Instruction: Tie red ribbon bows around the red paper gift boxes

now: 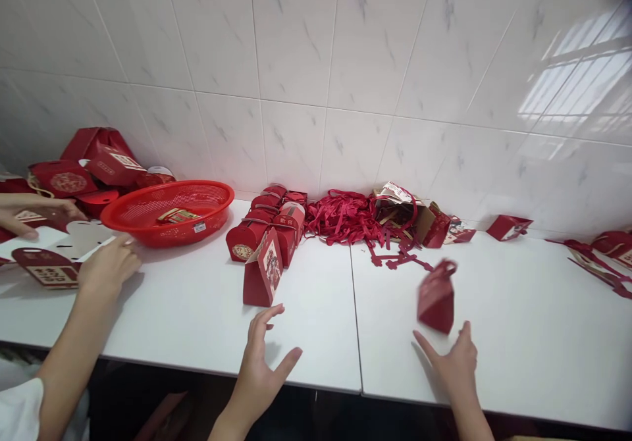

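Note:
My left hand is open over the front of the white table, its thumb and fingers apart with nothing between them. Just beyond its fingertips stands a red folded gift box with a printed picture on one side. My right hand is open too, fingers spread. Close in front of it is a small red pyramid-shaped gift box with a ribbon loop on top; it looks blurred and slightly tilted. Whether it touches the table I cannot tell.
A heap of red ribbons lies by the tiled wall beside stacked red boxes. A red plastic basket holds a small packet. At left, a co-worker's hands handle a red-and-white box. More red boxes are piled behind.

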### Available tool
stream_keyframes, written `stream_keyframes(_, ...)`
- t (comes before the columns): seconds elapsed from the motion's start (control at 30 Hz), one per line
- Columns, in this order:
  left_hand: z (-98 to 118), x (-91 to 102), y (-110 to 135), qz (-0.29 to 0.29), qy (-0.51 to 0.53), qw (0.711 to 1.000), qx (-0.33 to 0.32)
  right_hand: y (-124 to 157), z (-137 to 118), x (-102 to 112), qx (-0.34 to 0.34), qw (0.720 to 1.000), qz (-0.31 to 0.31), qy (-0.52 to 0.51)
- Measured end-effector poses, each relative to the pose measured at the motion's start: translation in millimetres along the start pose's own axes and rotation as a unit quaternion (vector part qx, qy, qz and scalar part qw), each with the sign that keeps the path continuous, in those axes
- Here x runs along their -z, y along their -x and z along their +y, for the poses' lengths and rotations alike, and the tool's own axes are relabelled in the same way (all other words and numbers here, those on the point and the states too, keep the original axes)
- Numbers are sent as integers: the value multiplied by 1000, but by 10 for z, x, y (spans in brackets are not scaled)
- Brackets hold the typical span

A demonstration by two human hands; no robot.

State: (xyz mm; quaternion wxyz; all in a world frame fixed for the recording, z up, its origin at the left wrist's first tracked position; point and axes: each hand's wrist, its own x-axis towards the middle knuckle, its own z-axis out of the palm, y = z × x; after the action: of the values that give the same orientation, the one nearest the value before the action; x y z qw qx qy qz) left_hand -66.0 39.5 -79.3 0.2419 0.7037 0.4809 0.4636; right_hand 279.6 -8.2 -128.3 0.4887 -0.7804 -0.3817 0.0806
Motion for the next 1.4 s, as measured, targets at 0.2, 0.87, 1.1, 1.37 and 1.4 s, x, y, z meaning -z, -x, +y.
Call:
stream_keyframes(0.2,-245,-198,-5,-39,-95,994,37,-129,7,-296,-66,973,-73,210)
stream_keyframes(0.87,-464,-461,25,2,-276,960,-54,-1071,-276,-1196,81,963,-153,206)
stream_keyframes(1.1,-398,-444,12,-3,-267,962,-52,-831,-297,-1034,130,981,-135,41)
stream_keyframes(1.37,-387,-423,1,-15,-221,975,-19,-307,-489,-612,50,985,-69,-150)
stream_keyframes(1.4,-378,-412,-11,-15,-205,979,-8,-239,-537,-559,41,979,-69,-186)
